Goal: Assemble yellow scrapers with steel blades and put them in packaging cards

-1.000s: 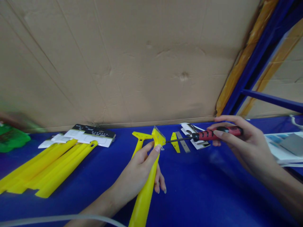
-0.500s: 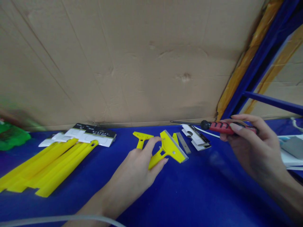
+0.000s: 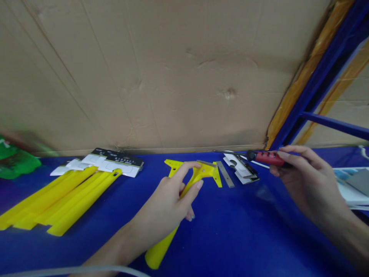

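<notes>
My left hand is closed around the neck of a yellow scraper, with the index finger along its wide head. The scraper is tilted, its head turned partly edge-on and its handle slanting down below my palm. My right hand grips a red and black screwdriver, whose thin shaft points left, apart from the scraper. Behind my left fingers lies another yellow scraper head, partly hidden. A flat metal blade rests just right of the held scraper's head. Beside it is a folded white and black card packet.
Several yellow handles with black and white cards lie at the left of the blue table. Green plastic sits at far left. Cardboard stands behind, a blue frame at right. A pale tube crosses the bottom.
My left hand has turned the scraper, so its head now shows nearly edge-on and its handle is visible below the hand. The screwdriver stays in my right hand, nearly unmoved.
</notes>
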`<state>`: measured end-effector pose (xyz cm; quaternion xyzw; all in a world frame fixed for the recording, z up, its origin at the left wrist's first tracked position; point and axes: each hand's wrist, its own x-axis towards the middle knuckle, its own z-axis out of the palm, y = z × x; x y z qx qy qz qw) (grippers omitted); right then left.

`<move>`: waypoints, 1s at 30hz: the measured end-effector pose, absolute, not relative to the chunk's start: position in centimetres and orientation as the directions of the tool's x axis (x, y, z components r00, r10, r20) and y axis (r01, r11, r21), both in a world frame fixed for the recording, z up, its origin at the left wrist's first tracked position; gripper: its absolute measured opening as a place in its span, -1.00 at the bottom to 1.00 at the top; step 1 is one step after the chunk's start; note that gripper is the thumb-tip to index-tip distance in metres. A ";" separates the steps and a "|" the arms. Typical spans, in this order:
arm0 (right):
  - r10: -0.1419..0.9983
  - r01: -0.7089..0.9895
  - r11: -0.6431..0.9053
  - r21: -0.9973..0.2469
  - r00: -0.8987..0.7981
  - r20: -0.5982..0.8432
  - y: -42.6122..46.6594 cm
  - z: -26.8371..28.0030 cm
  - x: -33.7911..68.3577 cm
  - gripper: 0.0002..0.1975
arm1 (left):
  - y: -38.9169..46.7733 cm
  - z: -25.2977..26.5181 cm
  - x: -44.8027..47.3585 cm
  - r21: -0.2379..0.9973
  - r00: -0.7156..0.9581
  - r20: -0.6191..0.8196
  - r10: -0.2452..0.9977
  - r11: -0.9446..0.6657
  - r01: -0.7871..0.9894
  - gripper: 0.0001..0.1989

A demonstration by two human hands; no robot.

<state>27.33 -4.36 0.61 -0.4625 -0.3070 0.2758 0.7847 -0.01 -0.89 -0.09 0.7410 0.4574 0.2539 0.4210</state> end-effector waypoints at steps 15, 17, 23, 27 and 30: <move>0.775 0.033 0.474 -0.880 0.459 0.435 -5.3 -0.6 26.7 -0.82 | -0.7 -1.0 0.0 0.895 0.519 -0.317 0.794 0.431 -0.115 -0.58; 0.770 0.063 0.473 -0.879 0.455 0.447 -5.3 -0.8 26.8 -0.83 | -0.7 -1.1 0.1 0.893 0.524 -0.305 0.796 0.431 -0.134 -0.59; 0.713 0.401 0.467 -0.788 0.357 0.603 -6.3 -0.3 27.0 -0.82 | -0.7 -1.1 0.3 0.953 0.433 -0.218 0.875 0.286 -0.098 -0.66; 0.761 0.486 0.396 -0.779 0.300 0.575 -6.9 0.3 26.8 -0.72 | -1.5 -1.3 0.4 0.986 0.367 -0.120 0.922 0.155 -0.066 -0.50; 0.803 0.478 0.362 -0.800 0.276 0.529 -6.7 0.1 26.7 -0.67 | -2.1 -1.2 0.4 0.994 0.300 -0.080 0.951 0.097 -0.045 -0.46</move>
